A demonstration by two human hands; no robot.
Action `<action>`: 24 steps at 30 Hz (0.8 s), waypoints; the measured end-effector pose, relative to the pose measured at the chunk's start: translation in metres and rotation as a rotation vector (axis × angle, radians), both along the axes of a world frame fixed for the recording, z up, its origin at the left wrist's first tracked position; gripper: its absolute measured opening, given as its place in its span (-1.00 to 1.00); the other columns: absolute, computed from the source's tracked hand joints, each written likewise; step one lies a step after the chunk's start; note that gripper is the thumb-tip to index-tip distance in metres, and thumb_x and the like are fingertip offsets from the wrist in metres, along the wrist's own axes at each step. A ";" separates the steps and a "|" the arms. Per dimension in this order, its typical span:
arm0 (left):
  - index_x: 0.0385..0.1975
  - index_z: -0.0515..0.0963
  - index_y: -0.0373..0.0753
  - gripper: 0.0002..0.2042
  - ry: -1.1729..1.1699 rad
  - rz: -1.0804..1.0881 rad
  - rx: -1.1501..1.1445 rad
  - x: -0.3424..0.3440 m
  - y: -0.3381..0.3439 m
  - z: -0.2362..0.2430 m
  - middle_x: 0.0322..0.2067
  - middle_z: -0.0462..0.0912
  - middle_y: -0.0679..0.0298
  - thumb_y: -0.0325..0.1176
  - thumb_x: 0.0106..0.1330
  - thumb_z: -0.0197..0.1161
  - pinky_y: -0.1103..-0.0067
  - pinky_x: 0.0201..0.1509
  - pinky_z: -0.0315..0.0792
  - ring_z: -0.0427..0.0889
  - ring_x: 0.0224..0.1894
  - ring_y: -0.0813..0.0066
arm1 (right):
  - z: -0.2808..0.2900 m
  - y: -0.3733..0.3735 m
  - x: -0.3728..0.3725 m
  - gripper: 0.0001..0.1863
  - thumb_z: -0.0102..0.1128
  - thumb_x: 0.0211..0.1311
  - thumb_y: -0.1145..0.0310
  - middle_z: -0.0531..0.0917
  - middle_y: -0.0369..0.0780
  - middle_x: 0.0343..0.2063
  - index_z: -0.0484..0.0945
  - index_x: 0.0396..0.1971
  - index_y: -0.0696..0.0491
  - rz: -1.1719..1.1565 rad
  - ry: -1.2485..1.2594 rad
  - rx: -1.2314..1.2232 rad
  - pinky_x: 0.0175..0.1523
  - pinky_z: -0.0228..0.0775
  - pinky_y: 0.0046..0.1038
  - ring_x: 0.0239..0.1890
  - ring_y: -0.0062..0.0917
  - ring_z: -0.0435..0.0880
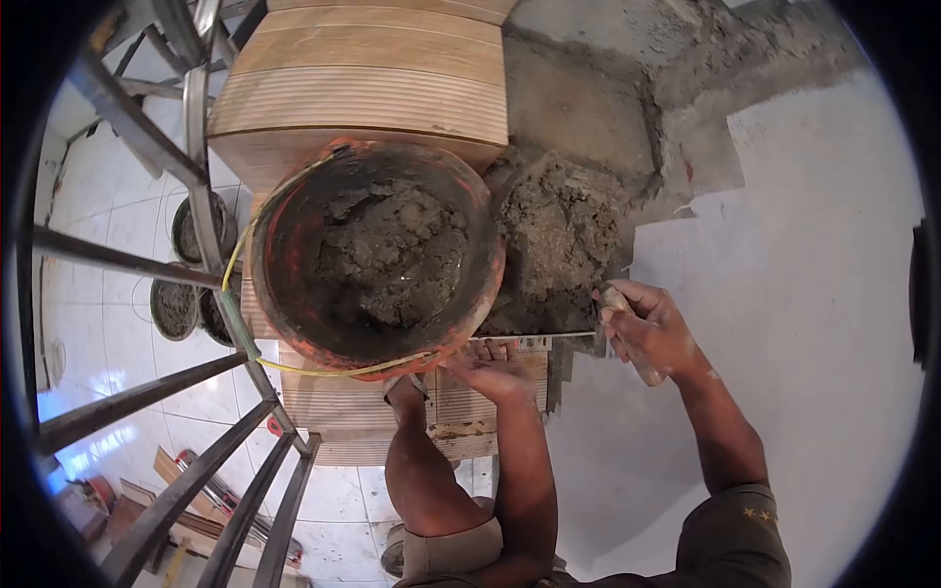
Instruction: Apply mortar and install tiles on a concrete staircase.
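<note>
In my right hand point(649, 328) is the mortar-smeared wooden handle point(635, 355) of what looks like a trowel; its blade cannot be made out. Just left of that hand, wet grey mortar point(567, 230) lies heaped on a stair tread against the wall. My left hand point(493, 372) has its fingers stretched out by the tread's front edge, close under the rim of an orange bucket point(488, 279). Whether it touches the bucket I cannot tell. Grey mortar point(392, 250) partly fills the bucket, whose yellow wire handle point(323, 372) hangs to the front left.
Wood-look tiles point(377, 93) cover the neighbouring steps. A metal railing point(201, 216) runs along the left, with several mortar buckets point(174, 299) on the white floor beyond. A pale wall point(784, 294) stands at the right. My bare leg point(431, 480) is below the bucket.
</note>
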State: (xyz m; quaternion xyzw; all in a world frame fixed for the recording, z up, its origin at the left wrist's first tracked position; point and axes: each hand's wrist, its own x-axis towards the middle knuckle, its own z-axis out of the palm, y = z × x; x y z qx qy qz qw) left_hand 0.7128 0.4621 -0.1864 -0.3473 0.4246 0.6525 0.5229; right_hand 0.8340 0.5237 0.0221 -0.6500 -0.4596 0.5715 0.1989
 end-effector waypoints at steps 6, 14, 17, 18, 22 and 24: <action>0.56 0.00 -0.12 0.04 -0.040 -0.136 0.112 -0.001 -0.012 -0.017 0.49 0.10 0.23 0.58 0.28 -0.03 0.08 0.49 0.08 0.24 0.42 0.26 | -0.137 -0.032 0.020 -0.68 0.22 0.31 0.41 0.64 -0.10 -0.36 0.59 0.05 0.11 0.019 -0.738 0.666 -0.31 0.55 -0.25 -0.34 -0.21 0.70; 0.56 0.03 -0.10 0.03 0.027 -0.195 0.199 -0.009 -0.026 -0.032 0.49 0.11 0.24 0.57 0.28 0.00 0.03 0.49 0.05 0.24 0.43 0.24 | -0.192 -0.057 0.018 -0.57 0.18 0.44 0.26 0.60 0.04 -0.20 0.48 0.22 0.10 -0.157 -0.888 0.646 -0.15 0.53 -0.13 -0.21 0.04 0.64; 0.56 0.04 -0.11 0.04 0.043 -0.219 0.199 -0.009 -0.025 -0.028 0.52 0.08 0.22 0.56 0.27 0.03 0.02 0.53 -0.03 0.16 0.48 0.18 | -0.183 -0.054 0.025 -0.56 0.00 0.57 0.03 0.56 -0.15 -0.51 0.55 0.07 0.13 -0.458 -0.342 0.090 -0.36 0.51 -0.31 -0.50 -0.41 0.60; 0.56 0.04 -0.13 0.05 0.051 -0.231 0.185 -0.008 -0.025 -0.026 0.53 0.06 0.20 0.56 0.26 0.05 0.01 0.55 -0.07 0.13 0.51 0.15 | -0.181 -0.049 0.027 -0.53 -0.03 0.58 -0.02 0.55 -0.19 -0.52 0.55 0.03 0.13 -0.431 -0.208 -0.009 -0.39 0.50 -0.33 -0.53 -0.45 0.58; 0.60 -0.18 -0.18 0.17 0.037 -0.236 0.271 -0.007 -0.027 -0.024 0.60 -0.16 0.19 0.57 0.22 0.08 0.02 0.60 -0.24 -0.12 0.60 0.01 | -0.176 -0.024 0.015 -0.42 -0.17 0.58 -0.21 0.48 -0.32 -0.56 0.55 -0.09 0.05 -0.342 0.100 -0.453 -0.54 0.39 -0.42 -0.64 -0.59 0.45; 0.60 -0.29 -0.18 0.20 0.095 -0.245 0.222 -0.005 -0.027 -0.026 0.61 -0.25 0.17 0.57 0.22 0.07 0.04 0.61 -0.26 -0.17 0.60 -0.03 | -0.165 -0.021 0.008 -0.39 -0.16 0.58 -0.22 0.50 -0.28 -0.56 0.53 -0.12 0.10 -0.226 0.119 -0.525 -0.53 0.43 -0.38 -0.62 -0.57 0.49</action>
